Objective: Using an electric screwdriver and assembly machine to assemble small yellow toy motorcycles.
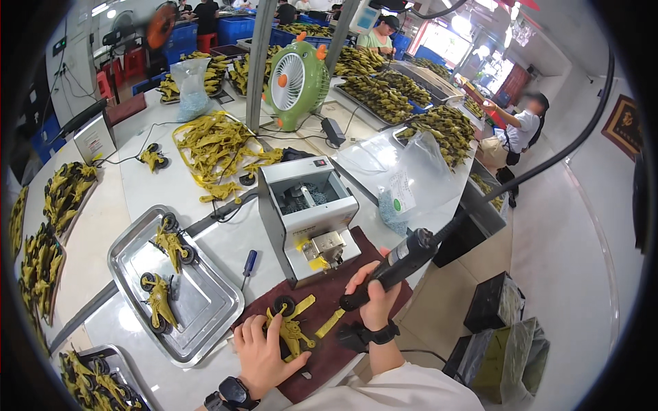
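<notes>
My right hand (375,301) is wrapped round a black electric screwdriver (397,266), whose front end points down and left over the dark red mat (404,301). My left hand (264,353) grips a yellow toy motorcycle (293,337) with a black wheel, holding it against the mat; fingers hide part of it. Beyond the toy lies a flat yellow piece (330,323), just left of the right hand. Behind the mat stands a white screw feeder (308,219) with small screws in its open top. A blue-handled screwdriver (249,264) rests left of the feeder.
On the left, a metal tray (205,322) carries two yellow toy motorcycles (160,301). Yellow parts (212,147) are heaped behind it. A green fan (295,82), a bag of screws (404,198) and loaded trays stand farther back. The screwdriver's cable (548,147) arcs up right.
</notes>
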{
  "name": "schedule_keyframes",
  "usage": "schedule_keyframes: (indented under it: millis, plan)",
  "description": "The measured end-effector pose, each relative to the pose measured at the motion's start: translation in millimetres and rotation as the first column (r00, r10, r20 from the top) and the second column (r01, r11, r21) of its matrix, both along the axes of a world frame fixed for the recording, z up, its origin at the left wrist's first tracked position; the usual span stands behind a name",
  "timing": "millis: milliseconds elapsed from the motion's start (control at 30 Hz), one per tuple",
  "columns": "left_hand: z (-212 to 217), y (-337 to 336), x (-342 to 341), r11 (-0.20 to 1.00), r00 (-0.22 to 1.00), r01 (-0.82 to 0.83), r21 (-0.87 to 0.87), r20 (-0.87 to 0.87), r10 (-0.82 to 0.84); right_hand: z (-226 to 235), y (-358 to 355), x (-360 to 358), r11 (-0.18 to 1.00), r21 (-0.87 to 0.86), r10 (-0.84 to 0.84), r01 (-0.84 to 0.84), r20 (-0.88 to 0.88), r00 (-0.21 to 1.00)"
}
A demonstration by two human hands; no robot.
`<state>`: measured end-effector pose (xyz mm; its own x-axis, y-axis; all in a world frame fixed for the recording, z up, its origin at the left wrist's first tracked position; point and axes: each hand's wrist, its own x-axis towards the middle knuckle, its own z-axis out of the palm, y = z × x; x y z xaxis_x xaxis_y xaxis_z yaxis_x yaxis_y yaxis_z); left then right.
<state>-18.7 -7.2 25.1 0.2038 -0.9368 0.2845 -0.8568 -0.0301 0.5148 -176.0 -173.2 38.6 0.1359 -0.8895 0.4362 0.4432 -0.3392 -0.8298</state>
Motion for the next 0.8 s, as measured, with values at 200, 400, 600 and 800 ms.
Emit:
schedule_keyframes:
  millis: [200,400,600,800]
  plan:
    - [-5.4,-0.2,0.7,0.999,0.999,0.039,0.028,-0.013,-0.039,18.4,10.7,-6.8,0.976,0.069,0.208,-0.205,-0.044,0.977]
    - [-5.5,-1.2,5.2,0.99,0.993,0.119,0.078,-0.004,-0.119,18.4,15.0,-6.9,0.995,-0.008,0.095,-0.095,-0.001,0.995]
    - [-11.8,2.0,5.8,0.989,0.989,0.143,0.036,-0.049,-0.141,89.2,11.0,7.5,0.956,-0.29,-0.012,0.039,0.094,0.995]
    - [-15.8,5.5,5.1,0.992,0.993,0.118,0.035,-0.023,-0.117,89.8,-22.8,27.3,0.975,-0.223,-0.021,0.015,-0.026,0.999]
